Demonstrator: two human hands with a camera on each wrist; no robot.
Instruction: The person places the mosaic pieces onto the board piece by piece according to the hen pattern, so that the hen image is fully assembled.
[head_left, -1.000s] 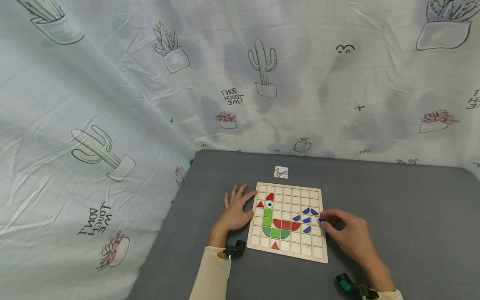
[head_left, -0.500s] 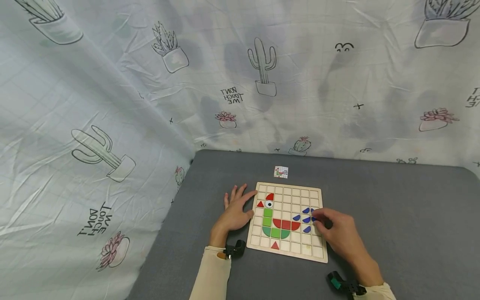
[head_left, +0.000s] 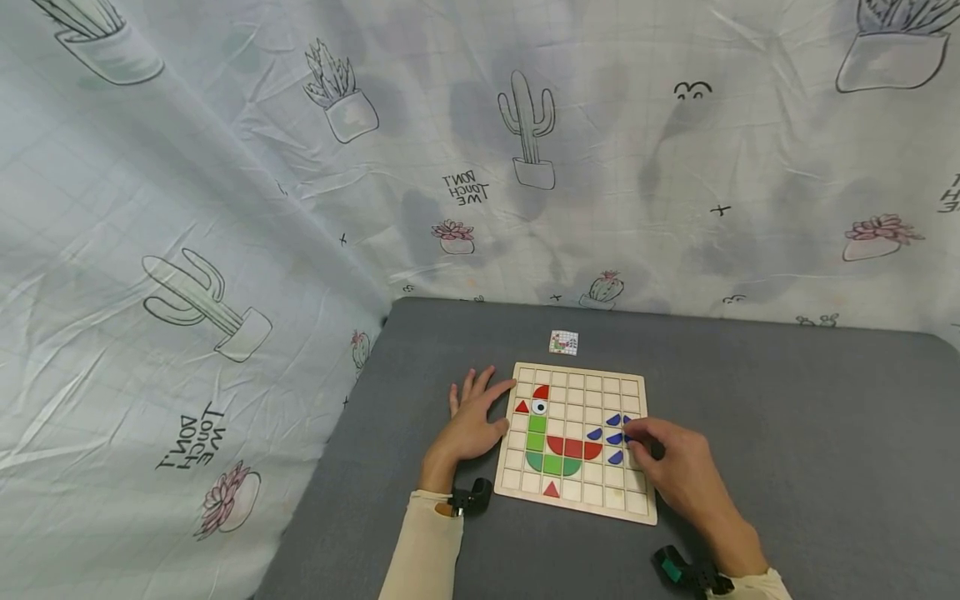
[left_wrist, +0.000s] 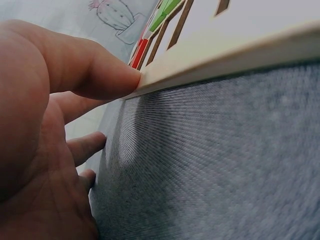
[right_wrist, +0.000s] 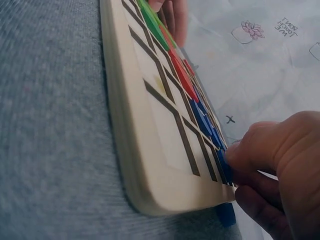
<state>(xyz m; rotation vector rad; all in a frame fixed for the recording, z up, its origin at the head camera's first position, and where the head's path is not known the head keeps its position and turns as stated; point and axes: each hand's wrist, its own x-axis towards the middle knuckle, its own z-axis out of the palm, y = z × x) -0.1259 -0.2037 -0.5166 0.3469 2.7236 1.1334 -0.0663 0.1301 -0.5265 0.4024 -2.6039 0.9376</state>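
A light wooden grid board lies on the grey table, with flat coloured pieces set in its cells. My left hand rests at its left edge, fingers spread; in the left wrist view the thumb touches the rim. Over the right-hand columns, my right hand pinches a blue leaf-shaped piece between thumb and fingers, in or against a cell. Several similar blue pieces lie just left of it. Another blue bit shows beyond the board's edge below the right fingers, partly hidden.
Red pieces, green pieces and a round eye piece form a bird-like figure on the board. A small picture card lies behind it. A printed curtain hangs behind the table.
My right hand has moved left from the board's right edge onto its right-hand columns, carrying the blue piece, and has stayed there over the last half second. The left hand keeps its place.
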